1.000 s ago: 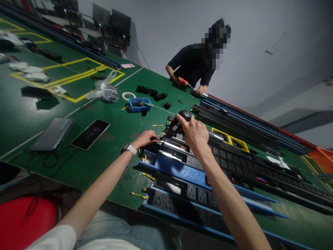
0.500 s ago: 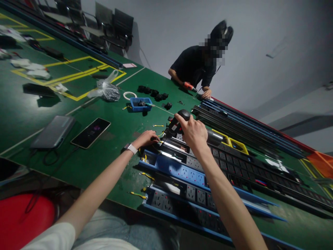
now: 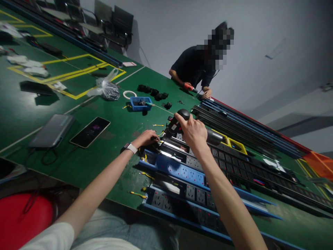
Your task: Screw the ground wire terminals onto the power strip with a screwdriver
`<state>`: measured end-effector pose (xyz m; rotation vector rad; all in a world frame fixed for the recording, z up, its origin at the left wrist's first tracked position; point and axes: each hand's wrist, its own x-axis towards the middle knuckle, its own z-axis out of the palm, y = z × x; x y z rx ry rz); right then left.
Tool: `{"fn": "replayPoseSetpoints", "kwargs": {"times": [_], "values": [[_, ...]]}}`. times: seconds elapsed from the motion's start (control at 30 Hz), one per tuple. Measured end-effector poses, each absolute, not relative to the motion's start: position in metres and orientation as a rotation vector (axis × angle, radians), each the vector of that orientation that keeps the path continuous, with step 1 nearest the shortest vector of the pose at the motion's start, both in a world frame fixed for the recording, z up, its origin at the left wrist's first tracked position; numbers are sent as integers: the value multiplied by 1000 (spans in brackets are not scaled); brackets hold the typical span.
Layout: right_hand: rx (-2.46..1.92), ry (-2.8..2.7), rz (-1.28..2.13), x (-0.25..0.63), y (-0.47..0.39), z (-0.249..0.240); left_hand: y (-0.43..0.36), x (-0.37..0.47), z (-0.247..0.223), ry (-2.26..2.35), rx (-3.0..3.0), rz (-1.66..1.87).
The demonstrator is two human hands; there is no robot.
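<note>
Black, pistol-shaped electric screwdriver (image 3: 176,124) sits gripped in the right hand (image 3: 194,133), tip down at the end of a long black socket strip (image 3: 208,152) on the green table (image 3: 109,139). Left hand (image 3: 146,138) pinches something small beside the tip; what it is, I cannot tell.

no legible text, labels or numbers anywhere

Green table (image 3: 109,163) with yellow line markings; blue tray (image 3: 139,103) near its middle. Black electric screwdriver (image 3: 177,124) above blue-and-black socket strips (image 3: 182,170). Red stool (image 3: 24,217) at the table's near edge; white watch strap (image 3: 130,148), yellow-tipped wires (image 3: 139,195).
</note>
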<state>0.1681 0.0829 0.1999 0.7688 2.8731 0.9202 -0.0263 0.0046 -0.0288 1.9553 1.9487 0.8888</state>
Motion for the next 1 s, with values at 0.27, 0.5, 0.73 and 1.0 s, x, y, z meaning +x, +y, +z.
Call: {"fn": "replayPoseSetpoints", "kwargs": {"times": [0.27,0.5,0.73,1.0], "values": [[802,2861,916,172,85,198,4,-25,-27,1952,1932,898],[795,2849,919,172,83,198,4,-26,-27,1952,1938,887],[804,2878,868,172,82,200,5,-27,-32,1937,1949,900],[795,2864,885,172,82,199,7,-28,-33,1927,1956,898]]}}
